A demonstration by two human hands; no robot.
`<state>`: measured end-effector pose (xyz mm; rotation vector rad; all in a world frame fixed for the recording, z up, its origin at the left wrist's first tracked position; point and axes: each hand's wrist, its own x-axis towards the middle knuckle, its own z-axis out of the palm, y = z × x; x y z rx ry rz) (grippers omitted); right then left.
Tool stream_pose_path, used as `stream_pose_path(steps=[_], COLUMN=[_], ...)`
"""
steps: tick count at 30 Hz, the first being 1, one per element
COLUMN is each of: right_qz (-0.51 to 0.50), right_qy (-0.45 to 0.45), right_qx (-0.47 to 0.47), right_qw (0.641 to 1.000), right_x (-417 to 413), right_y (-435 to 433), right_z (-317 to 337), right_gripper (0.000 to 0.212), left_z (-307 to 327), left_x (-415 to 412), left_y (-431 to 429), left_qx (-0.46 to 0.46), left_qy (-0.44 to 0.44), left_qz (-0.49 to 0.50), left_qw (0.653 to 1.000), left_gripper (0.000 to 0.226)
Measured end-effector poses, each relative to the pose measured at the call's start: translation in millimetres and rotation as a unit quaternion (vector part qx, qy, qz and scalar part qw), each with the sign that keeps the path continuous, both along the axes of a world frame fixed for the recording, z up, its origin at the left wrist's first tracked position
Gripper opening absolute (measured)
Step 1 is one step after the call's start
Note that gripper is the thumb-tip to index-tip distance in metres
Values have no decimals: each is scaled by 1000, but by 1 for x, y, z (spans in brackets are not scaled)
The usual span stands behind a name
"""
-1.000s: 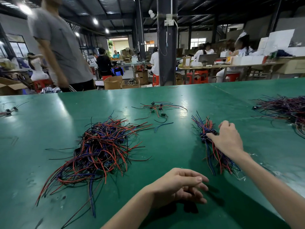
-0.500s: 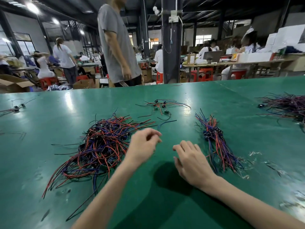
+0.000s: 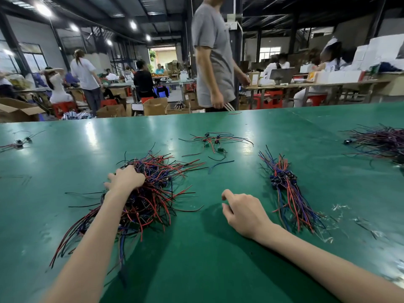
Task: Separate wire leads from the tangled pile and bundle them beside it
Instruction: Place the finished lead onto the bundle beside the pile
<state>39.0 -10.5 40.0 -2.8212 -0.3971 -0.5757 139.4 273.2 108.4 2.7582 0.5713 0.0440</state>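
A tangled pile of red, blue and black wire leads [image 3: 157,193] lies left of centre on the green table [image 3: 207,259]. My left hand [image 3: 125,178] is on top of the pile's far left part, its fingers curled down into the wires and its thumb spread out to the left. To the right lies a sorted bundle of leads [image 3: 286,191], laid lengthways with dark connectors at its middle. My right hand [image 3: 244,213] rests on the table between pile and bundle, fingers loosely curled, holding nothing.
A few loose leads with small parts [image 3: 214,143] lie further back. Another wire heap [image 3: 380,141] sits at the right edge and a few leads [image 3: 19,143] at the far left. Clear plastic scraps [image 3: 341,215] lie right of the bundle. A person in grey [image 3: 214,57] stands beyond the table.
My left hand has moved forward and left from above the table onto the pile. My right hand left the bundle and settled on the table. The person in grey walked rightwards.
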Motion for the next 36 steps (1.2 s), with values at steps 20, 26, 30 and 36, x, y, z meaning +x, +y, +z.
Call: stream_pose_path(steps=[20, 26, 30, 36], right_qz=[30, 33, 33, 36], right_qy=[6, 10, 15, 19], right_qx=[5, 19, 27, 33], right_qw=[1000, 999, 999, 999], right_x=[-1, -4, -5, -5], right_y=[-5, -6, -5, -5], right_z=[1, 1, 2, 2], right_gripper=[22, 23, 23, 24], left_z=[-19, -17, -13, -12], left_x=[21, 20, 21, 22], left_y=[5, 5, 6, 2], left_qx=[38, -18, -99, -109], left_qy=[-53, -50, -111, -81], left_qz=[-15, -4, 15, -3], left_qw=[998, 999, 989, 991], left_gripper=[45, 28, 41, 39])
